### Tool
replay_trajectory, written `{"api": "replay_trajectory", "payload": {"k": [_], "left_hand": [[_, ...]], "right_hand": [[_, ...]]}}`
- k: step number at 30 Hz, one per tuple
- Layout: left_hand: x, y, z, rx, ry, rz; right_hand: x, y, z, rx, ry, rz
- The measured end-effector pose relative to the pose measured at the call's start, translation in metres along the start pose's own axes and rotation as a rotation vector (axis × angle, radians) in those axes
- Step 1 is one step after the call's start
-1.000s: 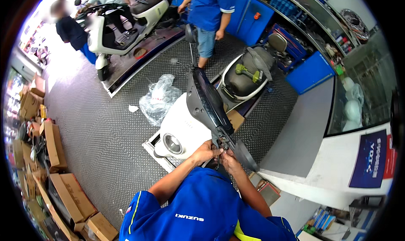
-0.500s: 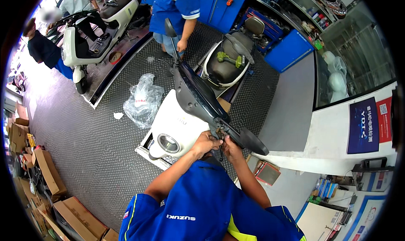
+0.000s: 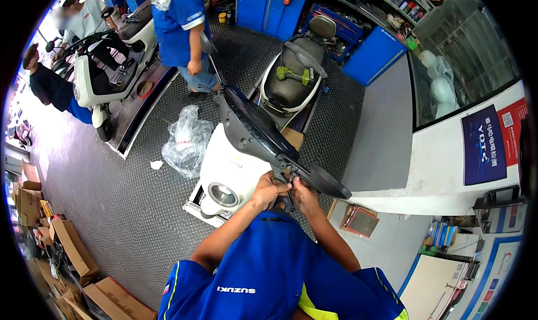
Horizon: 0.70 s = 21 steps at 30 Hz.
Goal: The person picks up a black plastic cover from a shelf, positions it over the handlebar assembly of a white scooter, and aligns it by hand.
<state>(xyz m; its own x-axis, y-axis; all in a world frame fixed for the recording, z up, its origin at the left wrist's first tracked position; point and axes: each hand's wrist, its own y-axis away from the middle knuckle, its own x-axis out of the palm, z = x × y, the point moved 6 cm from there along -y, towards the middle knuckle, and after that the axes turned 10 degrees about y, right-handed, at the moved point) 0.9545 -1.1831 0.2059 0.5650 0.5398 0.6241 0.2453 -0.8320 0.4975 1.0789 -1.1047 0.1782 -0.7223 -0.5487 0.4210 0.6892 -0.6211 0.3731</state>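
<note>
A white scooter (image 3: 223, 159) with a round headlight (image 3: 223, 195) stands in front of me, its black handlebar cover (image 3: 246, 127) running diagonally. Both my hands meet under the handlebar's near end, beside a black mirror (image 3: 324, 183). My left hand (image 3: 270, 190) is closed, thumb and fingers pinched towards the right. Opposite it, my right hand (image 3: 304, 195) is closed too, fingertips close to the left ones. The small part between them is mostly hidden by the fingers. A thin black lever (image 3: 291, 201) sticks out below the fingertips.
A green cordless drill (image 3: 294, 75) lies on the scooter's seat (image 3: 288, 93). Clear plastic wrapping (image 3: 188, 141) is on the floor to the left. A co-worker (image 3: 179, 31) in blue stands beyond the handlebar. Cardboard boxes (image 3: 120, 297) fill the lower left; a white counter (image 3: 414, 201) is at right.
The co-worker in blue has stepped to the left, away from the handlebar. My view has shifted slightly. Both hands stay at the same spot under the handlebar, with the fingers slightly shifted.
</note>
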Motion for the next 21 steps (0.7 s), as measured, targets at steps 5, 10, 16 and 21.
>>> {"api": "replay_trajectory", "payload": {"k": [5,10,16,21], "left_hand": [[-0.007,-0.008,0.005,0.005,-0.047,0.043],[-0.017,-0.012,-0.007,-0.028,0.244,0.240],[-0.029,-0.036,-0.030,-0.026,0.696,0.295],[-0.025,-0.050,-0.052,0.152,0.708,0.163]], "right_hand": [[0.014,-0.001,0.003,0.068,0.003,0.010],[-0.015,-0.006,-0.014,0.090,0.146,-0.201],[-0.033,-0.005,-0.021,-0.018,0.459,-0.212],[-0.050,-0.002,-0.009,-0.074,0.930,-0.194]]}}
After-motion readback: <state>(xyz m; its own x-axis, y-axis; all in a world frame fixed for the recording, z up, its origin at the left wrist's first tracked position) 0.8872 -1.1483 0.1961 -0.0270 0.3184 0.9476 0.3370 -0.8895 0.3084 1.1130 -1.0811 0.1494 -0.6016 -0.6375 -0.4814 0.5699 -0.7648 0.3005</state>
